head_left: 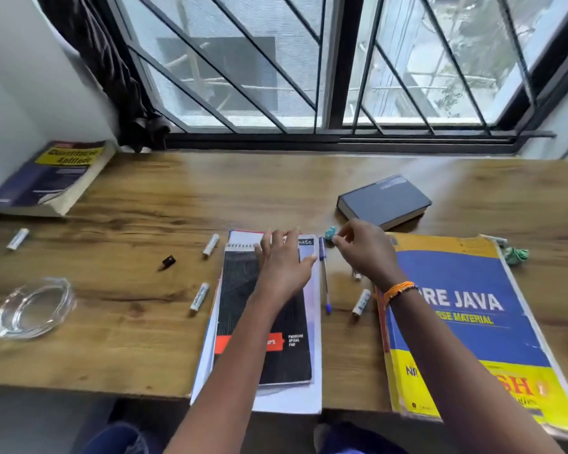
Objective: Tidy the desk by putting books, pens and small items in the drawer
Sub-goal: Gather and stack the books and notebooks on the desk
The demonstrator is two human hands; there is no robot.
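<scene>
In the head view the tidying looked barely begun: books, batteries and a pen (324, 276) all lay on the desk (138, 348), and no drawer was in sight. The left hand (284, 260) lay flat with straight fingers on the black spiral pad (269, 339), which topped a white notebook (309, 398) overhanging the near edge. The right hand (363, 253) reached toward a small teal crumpled scrap (331, 231), fingertips curled at it; whether they already pinched it I could not tell. Next, I judged, that scrap needed a fingertip pinch, then the pen just beside the pad. The right forearm hid part of the Core Java book (466, 309), and motion blur smeared a small item near the wrist.
</scene>
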